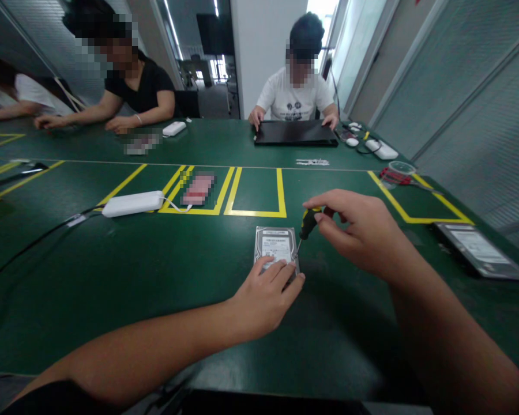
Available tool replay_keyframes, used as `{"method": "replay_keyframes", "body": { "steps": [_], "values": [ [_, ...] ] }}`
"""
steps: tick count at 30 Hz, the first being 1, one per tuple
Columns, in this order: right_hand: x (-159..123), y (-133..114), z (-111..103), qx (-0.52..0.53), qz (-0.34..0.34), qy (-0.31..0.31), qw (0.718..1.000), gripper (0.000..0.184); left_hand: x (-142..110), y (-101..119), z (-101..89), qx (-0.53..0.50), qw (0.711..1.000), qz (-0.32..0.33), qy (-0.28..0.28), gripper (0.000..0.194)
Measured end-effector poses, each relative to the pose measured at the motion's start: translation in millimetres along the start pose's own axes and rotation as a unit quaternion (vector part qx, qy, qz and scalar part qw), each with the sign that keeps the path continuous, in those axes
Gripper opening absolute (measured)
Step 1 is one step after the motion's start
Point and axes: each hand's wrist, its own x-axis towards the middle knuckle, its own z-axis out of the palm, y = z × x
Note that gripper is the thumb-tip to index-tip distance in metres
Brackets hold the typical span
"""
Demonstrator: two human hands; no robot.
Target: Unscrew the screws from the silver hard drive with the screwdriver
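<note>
A silver hard drive (275, 245) with a white label lies flat on the green table (155, 276), in front of me. My left hand (266, 297) presses down on its near edge, fingers spread flat over the casing. My right hand (358, 230) pinches a small screwdriver (307, 223) with a black and yellow handle. The screwdriver stands nearly upright, its tip touching the drive's right edge.
A second hard drive (480, 249) lies at the right. A white power adapter (132, 203) with cable sits at the left beside yellow taped boxes (255, 193). A clear dish (401, 168) and a red tool sit at the far right. Three other people sit across the table, one with a closed laptop (294, 132).
</note>
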Motion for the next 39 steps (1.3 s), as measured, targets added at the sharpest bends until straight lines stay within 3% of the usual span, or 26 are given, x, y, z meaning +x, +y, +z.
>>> {"method": "replay_keyframes", "body": {
  "steps": [39],
  "values": [
    [0.5, 0.4, 2.7, 0.009, -0.012, 0.027, 1.0, 0.019, 1.3, 0.2, -2.1, -0.017, 1.0, -0.006, -0.006, 0.044]
  ]
}}
